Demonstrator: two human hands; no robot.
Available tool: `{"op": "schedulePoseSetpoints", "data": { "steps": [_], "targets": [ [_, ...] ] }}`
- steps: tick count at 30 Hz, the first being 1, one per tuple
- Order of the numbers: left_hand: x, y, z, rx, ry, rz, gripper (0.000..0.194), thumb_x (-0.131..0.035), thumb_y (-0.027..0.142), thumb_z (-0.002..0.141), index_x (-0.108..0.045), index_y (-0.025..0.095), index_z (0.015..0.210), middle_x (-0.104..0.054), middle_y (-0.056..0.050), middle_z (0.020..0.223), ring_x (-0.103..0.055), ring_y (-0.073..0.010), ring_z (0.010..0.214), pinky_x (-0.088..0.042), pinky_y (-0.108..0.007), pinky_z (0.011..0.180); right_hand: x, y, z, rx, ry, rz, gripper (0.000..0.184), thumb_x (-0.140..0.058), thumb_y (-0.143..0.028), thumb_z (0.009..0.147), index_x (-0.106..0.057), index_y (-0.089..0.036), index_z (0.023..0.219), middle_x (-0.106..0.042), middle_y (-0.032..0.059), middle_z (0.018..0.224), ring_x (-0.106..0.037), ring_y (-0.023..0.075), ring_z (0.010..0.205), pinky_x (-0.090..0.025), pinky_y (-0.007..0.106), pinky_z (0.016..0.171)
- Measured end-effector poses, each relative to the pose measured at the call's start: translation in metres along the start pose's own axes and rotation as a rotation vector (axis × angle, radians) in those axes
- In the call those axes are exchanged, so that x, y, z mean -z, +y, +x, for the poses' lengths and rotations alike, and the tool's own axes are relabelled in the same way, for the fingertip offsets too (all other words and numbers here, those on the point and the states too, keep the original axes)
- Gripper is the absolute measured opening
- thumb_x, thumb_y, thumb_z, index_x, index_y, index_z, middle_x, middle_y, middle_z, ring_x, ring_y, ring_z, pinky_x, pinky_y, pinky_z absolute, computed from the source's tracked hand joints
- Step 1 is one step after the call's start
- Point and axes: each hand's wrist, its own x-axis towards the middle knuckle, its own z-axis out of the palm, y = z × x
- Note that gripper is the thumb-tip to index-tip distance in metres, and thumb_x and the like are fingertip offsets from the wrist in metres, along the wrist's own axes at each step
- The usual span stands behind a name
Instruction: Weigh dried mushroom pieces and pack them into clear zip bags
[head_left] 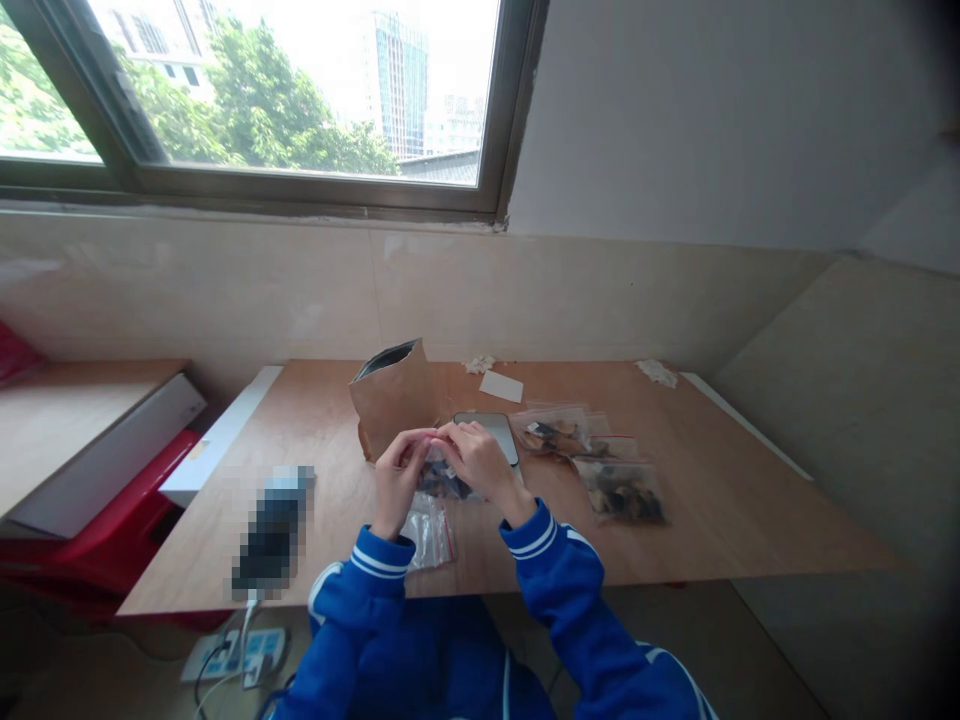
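"While the sleeves of the blue track jacket [555, 565] angle inward from the table's near edge, what are the hands doing?"

"The left hand [397, 480] and right hand [480, 465] meet at the fingertips, wrists lifted, both pinching a small zip bag [442, 480] of dark pieces just above the wooden table [720, 500]."

"What's right beneath them?"

"A clear empty-looking bag with a red seal [429, 533] lies just below the hands. Off to the left, a pixelated phone [271, 530] rests near the table's edge, and a power strip [234, 655] sits on the floor below."

"And farther out?"

"To the right are a flat dark-rimmed device [491, 435] and two filled zip bags [621, 492]. Beyond the hands, a kraft paper bag [394, 400] stands open, near a white card [501, 386] and a tissue scrap [478, 364]. A window [300, 100] above the tiled wall [225, 290] shows trees and a tower."
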Motion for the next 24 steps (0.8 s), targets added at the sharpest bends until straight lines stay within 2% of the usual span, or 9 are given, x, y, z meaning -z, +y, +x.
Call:
{"op": "schedulePoseSetpoints", "data": {
  "steps": [5, 8, 12, 15, 19, 24],
  "targets": [
    [-0.001, -0.004, -0.004, 0.002, 0.047, 0.029, 0.025, -0.061, 0.04, 0.084, -0.07, 0.018, 0.093, -0.072, -0.006, 0.094, -0.066, -0.0197, 0.089, -0.051, -0.031, 0.082, 0.0, -0.003, 0.0, -0.027, -0.035, 0.057, 0.019, -0.042, -0.026, 0.099, -0.058, -0.018, 0.093, -0.068, 0.0048, 0.085, -0.06, 0.0181, 0.078, -0.039, 0.029, 0.076],
    [0.0, -0.008, -0.004, -0.018, 0.041, 0.076, 0.024, -0.06, 0.04, 0.085, -0.069, 0.018, 0.091, -0.071, -0.006, 0.091, -0.065, -0.0195, 0.087, -0.051, -0.032, 0.08, -0.007, -0.003, 0.0, -0.041, -0.075, 0.085, 0.015, -0.045, -0.02, 0.097, -0.058, -0.019, 0.09, -0.068, 0.0026, 0.082, -0.058, 0.0165, 0.071, -0.038, 0.027, 0.073],
    [-0.004, -0.013, -0.003, -0.035, 0.047, 0.127, 0.023, -0.057, 0.04, 0.087, -0.064, 0.019, 0.089, -0.068, -0.005, 0.088, -0.064, -0.0185, 0.084, -0.05, -0.031, 0.077, -0.021, -0.002, -0.001, -0.092, -0.03, 0.037, 0.018, -0.044, -0.013, 0.094, -0.058, -0.02, 0.085, -0.068, 0.002, 0.075, -0.058, 0.0166, 0.068, -0.034, 0.028, 0.07],
    [-0.007, -0.017, -0.002, -0.042, 0.089, 0.159, 0.022, -0.055, 0.04, 0.088, -0.061, 0.019, 0.087, -0.065, -0.004, 0.085, -0.062, -0.0176, 0.081, -0.049, -0.03, 0.075, -0.026, 0.0, -0.002, -0.113, 0.005, 0.029, 0.018, -0.045, -0.016, 0.095, -0.06, -0.021, 0.087, -0.068, 0.0017, 0.075, -0.059, 0.0167, 0.071, -0.034, 0.028, 0.072],
    [-0.004, -0.018, 0.0, -0.041, 0.123, 0.161, 0.022, -0.055, 0.039, 0.088, -0.06, 0.019, 0.088, -0.064, -0.004, 0.086, -0.062, -0.0178, 0.082, -0.049, -0.03, 0.076, -0.024, 0.009, -0.008, -0.138, -0.011, 0.04, 0.019, -0.049, -0.03, 0.097, -0.064, -0.023, 0.087, -0.069, 0.0013, 0.078, -0.06, 0.0173, 0.077, -0.035, 0.028, 0.075],
    [0.001, -0.013, 0.0, -0.003, 0.06, 0.073, 0.024, -0.056, 0.042, 0.087, -0.061, 0.018, 0.089, -0.065, -0.004, 0.086, -0.062, -0.0175, 0.084, -0.05, -0.029, 0.077, -0.025, 0.016, -0.012, -0.143, -0.01, 0.012, 0.019, -0.05, -0.021, 0.096, -0.064, -0.021, 0.083, -0.069, 0.001, 0.073, -0.06, 0.0153, 0.07, -0.035, 0.028, 0.076]
  ]
}}
